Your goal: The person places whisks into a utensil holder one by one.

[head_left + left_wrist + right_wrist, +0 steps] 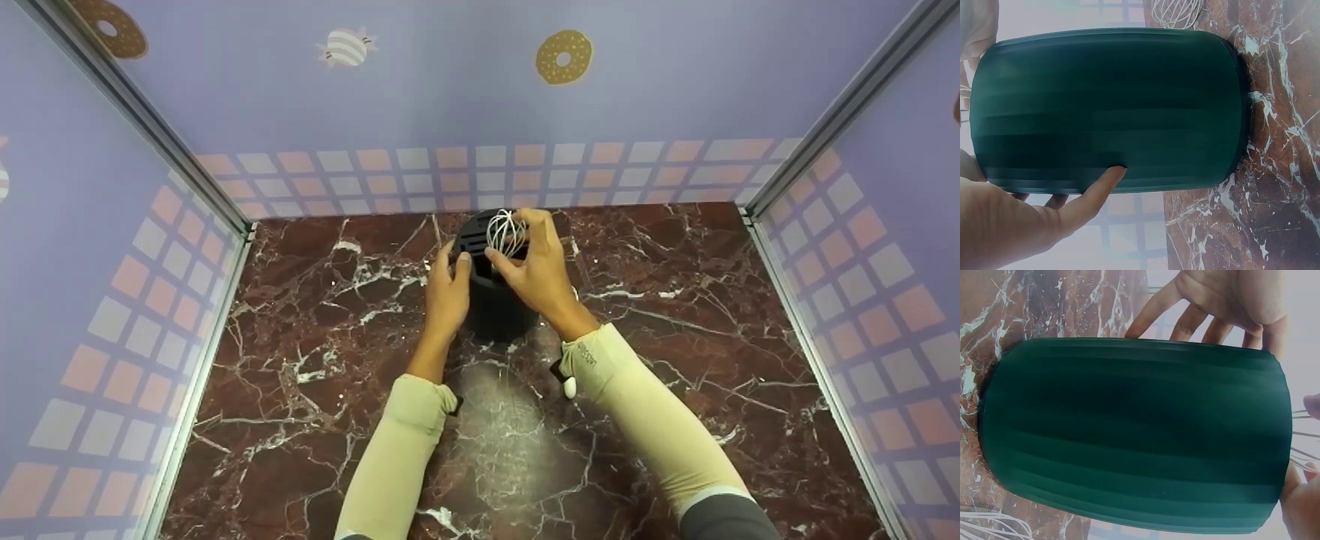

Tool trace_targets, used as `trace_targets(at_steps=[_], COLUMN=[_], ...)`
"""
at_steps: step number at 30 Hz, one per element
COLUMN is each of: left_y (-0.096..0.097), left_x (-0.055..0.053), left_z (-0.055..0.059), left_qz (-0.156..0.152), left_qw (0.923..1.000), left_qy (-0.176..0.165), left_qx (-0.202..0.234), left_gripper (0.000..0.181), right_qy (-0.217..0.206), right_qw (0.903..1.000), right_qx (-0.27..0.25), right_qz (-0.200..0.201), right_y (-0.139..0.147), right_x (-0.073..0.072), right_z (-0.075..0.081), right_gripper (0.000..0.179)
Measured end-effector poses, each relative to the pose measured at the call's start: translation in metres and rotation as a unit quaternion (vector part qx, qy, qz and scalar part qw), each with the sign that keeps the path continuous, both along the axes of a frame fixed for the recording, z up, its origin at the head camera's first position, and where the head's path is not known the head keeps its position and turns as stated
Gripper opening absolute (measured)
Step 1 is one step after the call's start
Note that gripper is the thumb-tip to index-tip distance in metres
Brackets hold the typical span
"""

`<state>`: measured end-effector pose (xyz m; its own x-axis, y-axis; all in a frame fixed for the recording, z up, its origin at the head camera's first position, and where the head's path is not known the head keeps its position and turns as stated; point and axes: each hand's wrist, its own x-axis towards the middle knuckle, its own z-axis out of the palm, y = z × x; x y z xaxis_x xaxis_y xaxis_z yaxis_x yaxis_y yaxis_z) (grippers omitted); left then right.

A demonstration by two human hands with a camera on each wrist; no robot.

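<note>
A dark green ridged utensil holder (1112, 112) stands upright on the marble-patterned surface, its top slotted in the head view. My left hand (447, 296) grips its left side near the top, thumb on the near face. Wire loops of a whisk (504, 234) rise above the slotted top, between the thumb and index finger of my right hand (544, 274). Whether the whisk's handle is inside the holder is hidden. In the right wrist view, thin whisk wires (1306, 435) show past the holder's rim, between the right fingers.
A second bundle of white wire loops (1176, 12) lies on the surface to the right of the holder, mostly hidden by my right hand in the head view. Patterned purple panels (450, 97) wall in the back and both sides, with metal rails (817, 375) along the edges.
</note>
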<state>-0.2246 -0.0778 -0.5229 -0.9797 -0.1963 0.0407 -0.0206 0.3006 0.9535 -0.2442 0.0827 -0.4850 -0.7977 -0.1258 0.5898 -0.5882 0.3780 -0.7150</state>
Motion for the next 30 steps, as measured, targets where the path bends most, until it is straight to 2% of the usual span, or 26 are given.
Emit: trace_targets(at_steps=[5,12,20,30], left_y=[-0.001,-0.001,0.000,0.000], left_x=[0.001,0.002,0.001,0.002], left_z=[0.000,0.001,0.001,0.001], left_qz=[-0.005,-0.006,-0.002,-0.001], left_qw=[1.0000,1.0000,1.0000,1.0000], left_qy=[-0.004,-0.001,-0.005,0.000], left_qx=[-0.003,-0.004,-0.001,-0.005], left_gripper=[0.052,0.052,0.052,0.051], right_qy=[0.023,0.063,0.087,0.086], right_qw=[0.9992,0.9933,0.9871,0.9797], right_qx=[0.032,0.095,0.132,0.181], right_qz=[-0.007,-0.021,-0.023,-0.014], right_y=[-0.001,-0.001,-0.001,-0.001], right_x=[0.000,0.003,0.005,0.009], right_z=[-0.001,-0.003,-0.009,-0.011], right_gripper=[0.056,0.055,0.050,0.049])
